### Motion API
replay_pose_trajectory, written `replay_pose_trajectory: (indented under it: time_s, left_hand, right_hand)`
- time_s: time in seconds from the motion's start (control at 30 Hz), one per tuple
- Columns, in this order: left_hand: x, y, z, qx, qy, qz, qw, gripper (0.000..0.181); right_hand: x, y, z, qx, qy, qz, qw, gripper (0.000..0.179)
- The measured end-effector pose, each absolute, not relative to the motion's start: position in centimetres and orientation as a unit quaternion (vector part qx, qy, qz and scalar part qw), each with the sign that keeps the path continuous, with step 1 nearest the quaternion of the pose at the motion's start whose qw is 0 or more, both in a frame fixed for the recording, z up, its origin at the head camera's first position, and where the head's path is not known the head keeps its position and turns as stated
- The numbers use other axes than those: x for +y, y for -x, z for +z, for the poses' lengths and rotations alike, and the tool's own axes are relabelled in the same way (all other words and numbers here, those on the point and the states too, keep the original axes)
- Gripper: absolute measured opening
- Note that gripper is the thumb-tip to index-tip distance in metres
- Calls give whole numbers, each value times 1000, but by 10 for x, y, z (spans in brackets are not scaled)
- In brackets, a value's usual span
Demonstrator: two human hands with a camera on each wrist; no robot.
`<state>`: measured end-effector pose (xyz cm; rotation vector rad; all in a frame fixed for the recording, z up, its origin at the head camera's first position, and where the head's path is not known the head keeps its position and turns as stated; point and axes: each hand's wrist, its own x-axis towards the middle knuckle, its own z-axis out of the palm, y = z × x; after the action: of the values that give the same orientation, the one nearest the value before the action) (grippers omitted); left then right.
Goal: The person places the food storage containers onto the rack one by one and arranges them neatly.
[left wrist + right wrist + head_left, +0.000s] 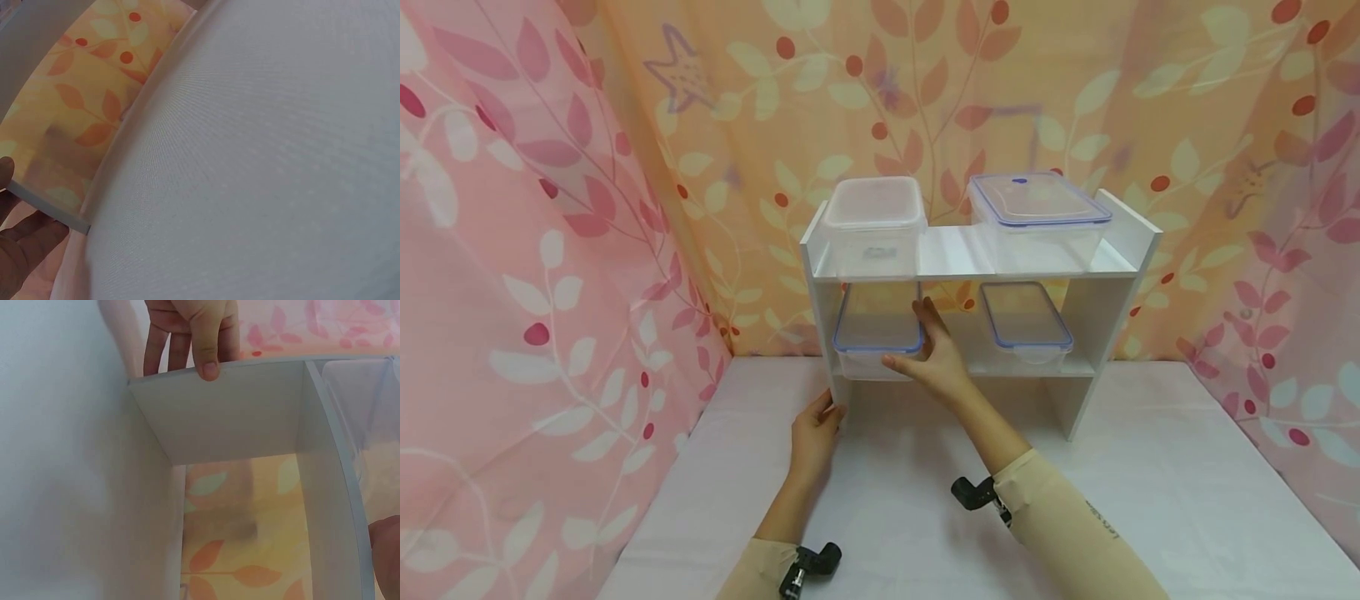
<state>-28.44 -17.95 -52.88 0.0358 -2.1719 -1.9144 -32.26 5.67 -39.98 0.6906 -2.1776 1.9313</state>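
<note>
A clear food container (868, 365) with a blue-rimmed lid sits at the left of the white shelf rack's (1084, 333) middle level. My right hand (942, 357) holds its front right corner, the thumb across the front wall and the fingers along the right side. In the right wrist view, only part of that hand shows at the right edge. Low on the rack, my left hand (815, 429) pinches the front edge of the left side panel (219, 412). The left wrist view catches its fingers on the panel's edge.
A second blue-rimmed container (1030, 321) stands at the middle level's right. Above are a white-lidded container (876, 225) on the left and a larger blue-rimmed one (1041, 221) on the right. Leaf-patterned curtains (737, 167) enclose the white-covered table (1165, 483).
</note>
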Motion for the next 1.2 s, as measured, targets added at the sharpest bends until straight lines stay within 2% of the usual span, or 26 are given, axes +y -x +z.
replay_pose_trajectory:
  time_s: [0.17,0.37,0.63,0.73,1.2]
  left_hand:
    - [-177,283,-524,-748,-16,-651,124,46]
    - [-172,268,-499,-751,-12,-650,114,46]
    - [-178,283,-520,-746,-21,-655,117,46]
    - [-179,284,-521,-749,-21,-652,117,47]
    - [-182,284,-527,-764,-6,-631,136,44]
  right_hand:
    - [57,321,-398,-736,-230,631,78,104]
    - [58,320,-397,-756,-231,606,86,102]
    - [59,291,-364,-771,-224,594,53,101]
    - [61,289,-363,-770,-230,593,58,101]
    - [72,298,-394,-756,-240,601,101,100]
